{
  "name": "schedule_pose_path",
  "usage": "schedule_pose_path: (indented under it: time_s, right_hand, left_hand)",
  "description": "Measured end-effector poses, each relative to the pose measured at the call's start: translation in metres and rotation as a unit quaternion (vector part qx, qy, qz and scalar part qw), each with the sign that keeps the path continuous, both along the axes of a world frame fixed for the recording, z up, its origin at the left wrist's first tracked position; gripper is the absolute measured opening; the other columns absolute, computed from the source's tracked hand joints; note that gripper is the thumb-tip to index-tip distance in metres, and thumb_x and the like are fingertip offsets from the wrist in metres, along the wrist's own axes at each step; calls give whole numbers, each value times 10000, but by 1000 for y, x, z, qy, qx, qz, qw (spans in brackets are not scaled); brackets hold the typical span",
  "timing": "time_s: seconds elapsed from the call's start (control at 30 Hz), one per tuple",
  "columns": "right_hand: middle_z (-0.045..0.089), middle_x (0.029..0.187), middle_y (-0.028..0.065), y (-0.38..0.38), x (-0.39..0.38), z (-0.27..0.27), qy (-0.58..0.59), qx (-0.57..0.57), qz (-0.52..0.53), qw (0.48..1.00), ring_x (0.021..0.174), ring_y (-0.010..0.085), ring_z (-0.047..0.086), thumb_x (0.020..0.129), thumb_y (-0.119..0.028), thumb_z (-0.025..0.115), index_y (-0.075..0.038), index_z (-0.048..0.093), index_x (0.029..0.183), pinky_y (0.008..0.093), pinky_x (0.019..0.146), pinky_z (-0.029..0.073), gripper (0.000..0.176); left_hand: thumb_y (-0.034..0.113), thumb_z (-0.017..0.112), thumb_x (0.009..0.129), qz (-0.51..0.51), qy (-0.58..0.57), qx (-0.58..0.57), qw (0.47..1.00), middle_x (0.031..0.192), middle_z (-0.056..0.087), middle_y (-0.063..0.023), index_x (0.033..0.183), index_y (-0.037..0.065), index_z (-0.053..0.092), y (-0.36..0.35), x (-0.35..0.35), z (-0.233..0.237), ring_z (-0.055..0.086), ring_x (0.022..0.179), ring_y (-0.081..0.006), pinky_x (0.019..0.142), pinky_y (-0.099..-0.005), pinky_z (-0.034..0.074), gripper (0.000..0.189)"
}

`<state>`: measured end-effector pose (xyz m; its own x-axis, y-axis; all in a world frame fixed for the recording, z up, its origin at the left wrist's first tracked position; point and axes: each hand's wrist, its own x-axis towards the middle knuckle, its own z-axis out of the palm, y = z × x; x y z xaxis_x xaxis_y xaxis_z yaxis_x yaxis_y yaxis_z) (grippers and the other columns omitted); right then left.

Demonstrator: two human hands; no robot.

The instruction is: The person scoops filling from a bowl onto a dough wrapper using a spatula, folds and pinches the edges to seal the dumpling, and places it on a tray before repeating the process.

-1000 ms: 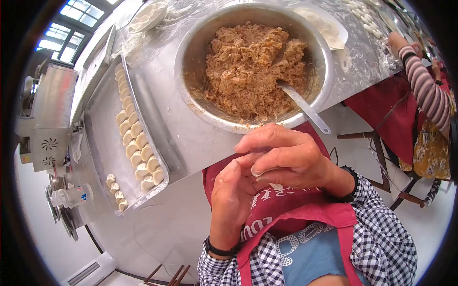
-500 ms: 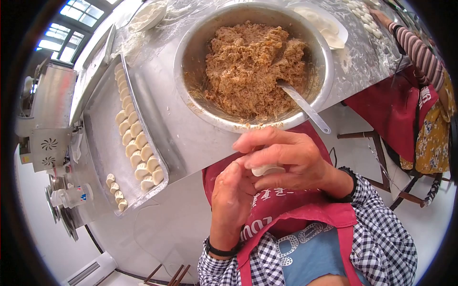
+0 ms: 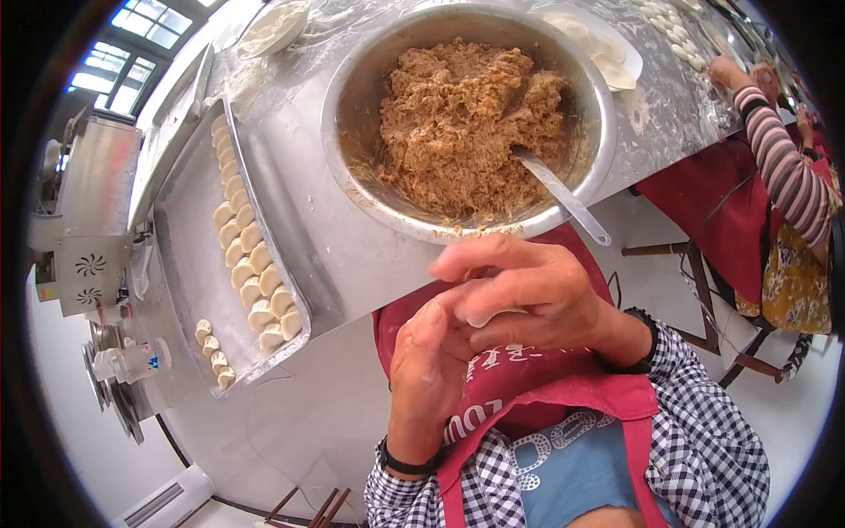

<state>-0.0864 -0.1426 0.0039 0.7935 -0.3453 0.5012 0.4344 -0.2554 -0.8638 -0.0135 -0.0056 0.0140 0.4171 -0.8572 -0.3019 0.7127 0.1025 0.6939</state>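
Observation:
Above my apron, both hands meet around a pale dumpling, and only a sliver of its dough shows between the fingers. My right hand curls over it from the right, its fingers bent and pressed in. From the left, my left hand closes on the dumpling's other side, its thumb upright against the right fingers. Just beyond my hands stands a large metal bowl of minced filling. A metal spoon sticks in the filling, its handle resting over the rim towards me.
A metal tray at the left holds rows of shaped dumplings. Behind the bowl is a white plate of dough wrappers. Dough pieces lie on the floured table at the far right, near a co-worker's striped sleeve.
My fingers have closed further over the dumpling, so less of it shows. At the right, the co-worker's arm has drawn back from the dough pieces.

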Motion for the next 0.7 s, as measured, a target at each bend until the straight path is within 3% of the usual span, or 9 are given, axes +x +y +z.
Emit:
schedule_pose_path:
  time_s: [0.1, 0.33, 0.4, 0.47, 0.6, 0.7]
  right_hand:
    - [617, 970, 131, -7, 1, -10, -36, -31, 47, 998, 910, 258, 598, 650, -83, 745, -29, 596, 757, 353, 773, 489, 191]
    - [608, 942, 96, -2, 1, -4, -26, -55, 14, 998, 873, 225, 595, 669, -11, 690, -35, 576, 736, 324, 736, 476, 134]
    - [600, 974, 104, 3, 2, -2, 8, 0, -15, 1000, 878, 227, 595, 655, -13, 693, -40, 580, 740, 323, 744, 480, 145]
    - [594, 1002, 111, 0, 1, -4, -2, -22, -3, 1000, 885, 232, 595, 650, -12, 697, -40, 590, 767, 322, 749, 483, 161]
    - [579, 1067, 129, -7, 1, -13, -38, -71, 33, 996, 904, 244, 595, 646, -13, 709, -36, 611, 825, 315, 751, 493, 206]
    - [581, 1070, 133, -4, -2, -2, 15, -29, 24, 999, 913, 246, 595, 655, -11, 706, -28, 616, 830, 319, 752, 493, 198]
  left_hand:
    - [323, 338, 943, 0, 2, 14, 1000, 1195, 503, -183, 1181, -62, 451, -1, -1, 1, 532, 1073, -284, 890, -422, 453, 467]
    - [297, 340, 947, 7, 10, -3, 1000, 1203, 495, -184, 1219, -75, 414, 1, 0, -2, 527, 1081, -277, 896, -405, 453, 467]
    - [286, 344, 950, 17, 15, -11, 1000, 1197, 497, -192, 1215, -103, 420, 1, 0, -2, 523, 1087, -265, 899, -379, 452, 477]
    - [299, 341, 946, 8, 5, -4, 1000, 1208, 494, -171, 1220, -48, 418, 1, 0, 0, 531, 1070, -281, 877, -418, 464, 448]
    - [302, 343, 946, 4, 11, -2, 1000, 1211, 489, -166, 1211, -46, 427, -3, 1, 0, 522, 1082, -280, 881, -413, 462, 446]
    - [303, 333, 949, -9, 17, -19, 1000, 1219, 481, -162, 1211, -40, 429, -1, 2, -3, 513, 1092, -278, 898, -415, 452, 442]
